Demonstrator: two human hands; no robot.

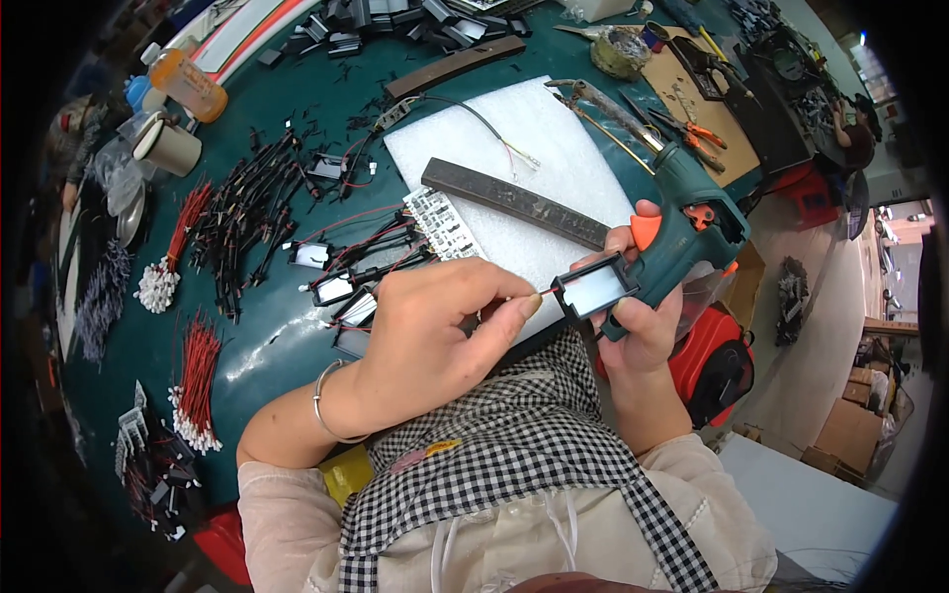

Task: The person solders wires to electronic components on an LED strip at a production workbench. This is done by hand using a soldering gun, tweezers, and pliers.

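My left hand (435,316) pinches a thin red wire (549,291) between thumb and fingertips. The wire runs to a small black rectangular housing (598,287) with a shiny pale face. My right hand (647,331) grips that housing between thumb and fingers. Just behind it is a dark green pistol-shaped tool (682,222) with orange parts; whether my right hand touches it I cannot tell. A white foam sheet (534,128) lies beyond my hands, with a dark bar (514,203) across it. By the sheet's left edge sits a white circuit board panel (441,223).
Black wire assemblies (252,212) and bundles of red wires (198,371) with white ends cover the left. A bottle (186,84) and a cup (168,146) stand far left. Orange-handled pliers (697,138) lie far right. Dark metal pieces (395,25) are heaped at the back.
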